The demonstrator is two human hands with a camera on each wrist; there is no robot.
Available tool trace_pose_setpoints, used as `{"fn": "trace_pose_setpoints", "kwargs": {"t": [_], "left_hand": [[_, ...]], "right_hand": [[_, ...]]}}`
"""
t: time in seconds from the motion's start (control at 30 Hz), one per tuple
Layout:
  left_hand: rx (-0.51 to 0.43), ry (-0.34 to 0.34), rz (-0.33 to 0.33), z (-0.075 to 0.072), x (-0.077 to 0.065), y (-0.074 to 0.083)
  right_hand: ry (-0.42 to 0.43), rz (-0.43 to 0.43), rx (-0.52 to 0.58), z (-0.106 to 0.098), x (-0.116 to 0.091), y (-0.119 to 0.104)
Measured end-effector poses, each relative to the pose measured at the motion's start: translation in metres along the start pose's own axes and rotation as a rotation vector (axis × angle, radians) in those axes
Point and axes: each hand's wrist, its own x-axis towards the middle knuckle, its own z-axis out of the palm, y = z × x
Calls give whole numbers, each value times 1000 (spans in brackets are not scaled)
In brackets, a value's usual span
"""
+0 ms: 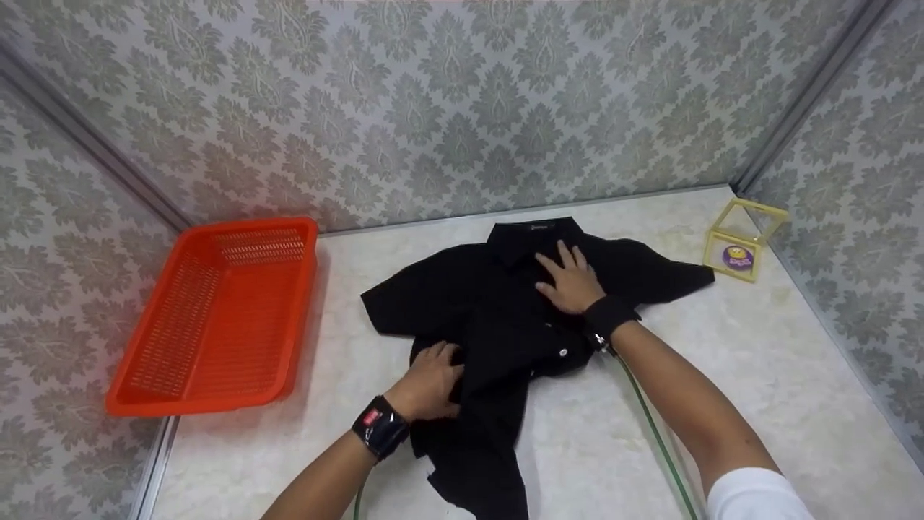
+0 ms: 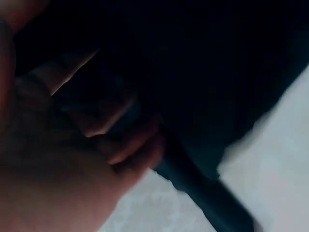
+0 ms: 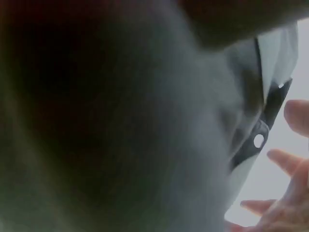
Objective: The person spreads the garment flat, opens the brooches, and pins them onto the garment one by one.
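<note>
A black short-sleeved shirt (image 1: 498, 303) lies on the table with its collar toward the back wall. Its front is bunched, and white buttons (image 1: 564, 352) show along one edge. My right hand (image 1: 570, 283) rests on the chest just below the collar, fingers spread. Lower down, my left hand (image 1: 427, 383) is at the side of the shirt body, its thumb apart from the fingers. In the left wrist view the fingers (image 2: 120, 130) of that hand bend slightly against the dark cloth, some tips hidden in a fold. Blurred grey cloth fills much of the right wrist view.
An orange plastic basket (image 1: 307, 289) with slotted sides stands at the left. A small yellow-framed case (image 1: 733, 256) with a purple round piece stands open at the back right, close to a sleeve tip. Patterned walls enclose the table; a green cable (image 1: 653, 426) trails from my right wrist.
</note>
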Motion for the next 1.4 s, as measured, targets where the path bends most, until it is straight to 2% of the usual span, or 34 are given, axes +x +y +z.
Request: {"fn": "trace_pose_setpoints", "kwargs": {"t": [0.1,0.2,0.43,0.53,0.63,0.93,1.03,1.13,1.2,1.27,1.3,1.33,1.4], "left_hand": [[-15,-69,11,11,-2,9],[2,-99,32,19,-5,20],[72,-55,143,30,-15,40],[102,-47,217,34,-20,48],[89,-50,297,37,-25,55],[-15,-1,610,47,-37,73],[-57,13,676,46,-39,74],[-141,-36,632,35,-39,64],[-220,-102,546,21,-36,53],[-286,-130,411,5,-31,39],[-302,-120,332,-3,-28,33],[-305,-87,246,-11,-24,27],[-302,20,59,-26,-13,17]], "right_hand": [[-29,-53,-59,7,2,1],[-65,-39,-78,11,4,1],[-132,49,-109,8,14,-3],[-157,68,-125,6,16,-5],[-157,79,-126,4,18,-5],[-93,97,-115,4,24,-2],[-74,98,-120,6,26,1],[-74,98,-127,9,29,5],[-75,91,-126,11,30,7],[-77,77,-101,11,29,8],[-73,64,-79,10,28,8],[-65,42,-51,9,26,8],[-51,6,20,5,21,7]]}}
